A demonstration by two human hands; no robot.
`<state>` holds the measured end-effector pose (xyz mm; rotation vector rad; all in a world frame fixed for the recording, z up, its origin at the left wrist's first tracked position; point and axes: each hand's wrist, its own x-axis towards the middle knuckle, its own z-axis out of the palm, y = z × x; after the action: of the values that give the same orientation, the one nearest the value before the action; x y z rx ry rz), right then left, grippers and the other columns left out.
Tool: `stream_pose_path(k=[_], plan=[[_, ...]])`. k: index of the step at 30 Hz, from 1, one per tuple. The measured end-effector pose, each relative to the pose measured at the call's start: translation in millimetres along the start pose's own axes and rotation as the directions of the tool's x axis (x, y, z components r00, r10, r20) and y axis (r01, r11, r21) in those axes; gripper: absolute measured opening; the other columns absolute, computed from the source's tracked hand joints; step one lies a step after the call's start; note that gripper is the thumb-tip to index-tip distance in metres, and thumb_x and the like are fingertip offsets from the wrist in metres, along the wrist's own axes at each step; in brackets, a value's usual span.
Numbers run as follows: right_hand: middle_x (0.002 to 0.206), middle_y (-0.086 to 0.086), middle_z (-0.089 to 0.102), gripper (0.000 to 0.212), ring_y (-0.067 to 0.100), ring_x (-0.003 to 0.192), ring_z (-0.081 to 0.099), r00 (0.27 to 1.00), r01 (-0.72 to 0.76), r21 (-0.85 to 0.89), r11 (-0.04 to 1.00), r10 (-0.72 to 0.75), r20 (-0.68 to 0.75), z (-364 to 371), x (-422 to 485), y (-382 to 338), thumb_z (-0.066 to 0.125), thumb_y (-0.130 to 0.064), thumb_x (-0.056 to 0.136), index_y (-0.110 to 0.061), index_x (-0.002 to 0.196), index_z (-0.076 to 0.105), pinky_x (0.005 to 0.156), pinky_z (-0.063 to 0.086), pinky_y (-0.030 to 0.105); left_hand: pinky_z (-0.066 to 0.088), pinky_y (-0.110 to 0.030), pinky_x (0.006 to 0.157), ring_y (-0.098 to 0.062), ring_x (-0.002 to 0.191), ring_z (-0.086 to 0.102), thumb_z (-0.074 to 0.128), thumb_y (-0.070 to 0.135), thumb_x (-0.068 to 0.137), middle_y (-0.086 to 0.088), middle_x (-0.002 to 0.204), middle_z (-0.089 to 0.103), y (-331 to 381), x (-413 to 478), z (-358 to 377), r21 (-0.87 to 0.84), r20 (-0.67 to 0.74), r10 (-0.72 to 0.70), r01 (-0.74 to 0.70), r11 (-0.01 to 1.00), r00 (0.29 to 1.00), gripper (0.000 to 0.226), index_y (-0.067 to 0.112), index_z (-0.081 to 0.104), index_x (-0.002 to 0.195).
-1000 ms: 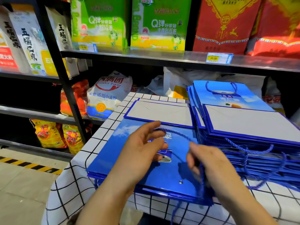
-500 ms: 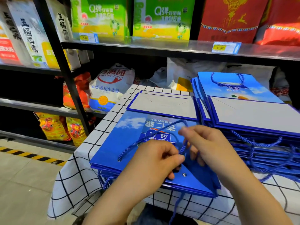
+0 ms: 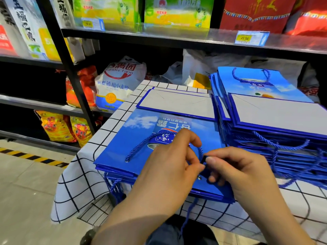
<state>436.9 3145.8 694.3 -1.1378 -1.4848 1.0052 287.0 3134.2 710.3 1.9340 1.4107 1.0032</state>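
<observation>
a flat blue paper bag point(image 3: 127, 138) lies on top of a short pile at the near left of the table, its chinese lettering upside down from here and partly hidden by the hands. its blue cord point(image 3: 141, 145) is threaded through the left eyelet point(image 3: 127, 160), arcs across the print and comes down to both hands. the left hand point(image 3: 169, 167) pinches the cord between thumb and forefinger. the right hand point(image 3: 244, 170) pinches the cord's dark tip, fingertips touching the left's, just above the right eyelet point(image 3: 199, 177).

the bag's right edge sits close to a taller stack of bags point(image 3: 274, 135); its near edge reaches the table's near edge. bare checked tablecloth point(image 3: 83, 174) shows to the left, and tiled floor with a yellow-black stripe point(image 3: 31, 157) beyond that.

behind, a flour sack point(image 3: 118, 80) reads "farm" and 家庭适用小麦粉. a shelf tag point(image 3: 245, 38) reads 45.00; another tag point(image 3: 88, 23) far left is too blurred to read.
</observation>
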Motion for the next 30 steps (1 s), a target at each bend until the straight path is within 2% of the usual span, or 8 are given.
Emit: stream_pose_path(k=[1,3,6,10,14,21,25,30], plan=[[0.055,-0.005,0.063,0.016,0.005,0.047,0.055,0.998,0.066,-0.081,0.995,-0.065,0.023,-3.2,-0.3,1.7,0.07,-0.012,0.076,-0.024,0.067,0.071,0.048,0.04,0.01,0.043,-0.018,0.073,0.005,0.08,0.053,0.066,0.03,0.08,0.022,0.091,0.059,-2.3,-1.5,-4.3,0.051,0.06,0.031,-0.034,0.998,0.998,0.028,0.041,0.044,0.093],[0.072,-0.014,0.062,0.007,0.002,0.064,0.057,0.976,0.217,-0.346,0.913,-0.191,0.108,-11.2,-0.6,3.3,0.061,-0.035,0.075,-0.035,0.074,0.068,0.058,0.037,0.006,0.029,-0.008,0.089,0.009,0.107,0.039,0.062,0.053,0.076,0.026,0.11,0.053,-11.4,-4.1,-15.0,0.261,0.212,0.096,-0.151,0.954,0.972,0.04,0.046,0.044,0.111],[0.087,-0.015,0.056,0.017,-0.003,0.075,0.053,0.95,0.309,-0.549,0.777,-0.222,0.22,-20.4,-1.5,5.4,0.045,-0.044,0.077,-0.036,0.085,0.058,0.065,0.035,0.003,0.019,-0.005,0.094,0.005,0.122,0.022,0.045,0.064,0.067,0.028,0.126,0.046,-26.2,-4.9,-27.3,0.454,0.277,0.118,-0.238,0.858,0.954,0.06,0.043,0.046,0.124],[0.088,-0.014,0.057,0.017,0.0,0.076,0.054,0.954,0.297,-0.506,0.81,-0.228,0.194,-15.2,-1.7,7.3,0.045,-0.046,0.077,-0.038,0.083,0.058,0.065,0.036,0.005,0.032,-0.006,0.089,0.009,0.117,0.028,0.061,0.057,0.076,0.028,0.121,0.054,-29.8,-7.5,-31.0,0.39,0.219,0.067,-0.151,0.908,0.973,0.048,0.041,0.054,0.12],[0.085,-0.012,0.057,0.015,0.003,0.074,0.054,0.957,0.29,-0.512,0.808,-0.239,0.166,-10.2,-0.6,11.6,0.046,-0.047,0.076,-0.041,0.067,0.057,0.063,0.036,0.007,0.042,-0.017,0.088,0.007,0.111,0.039,0.055,0.065,0.069,0.025,0.116,0.059,-32.6,-8.2,-30.4,0.38,0.192,0.056,-0.127,0.916,0.98,0.052,0.041,0.057,0.115],[0.091,-0.014,0.052,0.014,-0.001,0.08,0.051,0.96,0.269,-0.591,0.76,-0.163,0.228,-12.6,0.6,11.5,0.052,-0.039,0.078,-0.047,0.066,0.051,0.069,0.036,0.008,0.039,-0.01,0.084,0.007,0.111,0.039,0.047,0.063,0.066,0.024,0.11,0.062,-36.5,-7.9,-28.8,0.36,0.183,0.067,-0.13,0.924,0.981,0.053,0.039,0.06,0.112],[0.077,-0.016,0.052,0.026,0.0,0.081,0.05,0.956,0.279,-0.631,0.724,-0.145,0.256,-15.9,0.6,10.8,0.058,-0.033,0.086,-0.047,0.066,0.049,0.067,0.037,0.013,0.041,-0.01,0.08,0.007,0.103,0.046,0.045,0.071,0.062,0.024,0.107,0.062,-39.6,-7.8,-28.1,0.339,0.152,0.087,-0.134,0.931,0.985,0.057,0.04,0.057,0.108],[0.077,-0.017,0.051,0.009,0.006,0.069,0.052,0.941,0.338,-0.707,0.621,-0.217,0.26,-14.7,-0.8,7.8,0.049,-0.041,0.083,-0.035,0.082,0.056,0.057,0.046,0.026,0.042,-0.014,0.078,0.002,0.099,0.05,0.037,0.067,0.065,0.024,0.107,0.059,-36.9,-7.4,-27.0,0.316,0.112,0.119,-0.149,0.937,0.987,0.055,0.04,0.052,0.11]])
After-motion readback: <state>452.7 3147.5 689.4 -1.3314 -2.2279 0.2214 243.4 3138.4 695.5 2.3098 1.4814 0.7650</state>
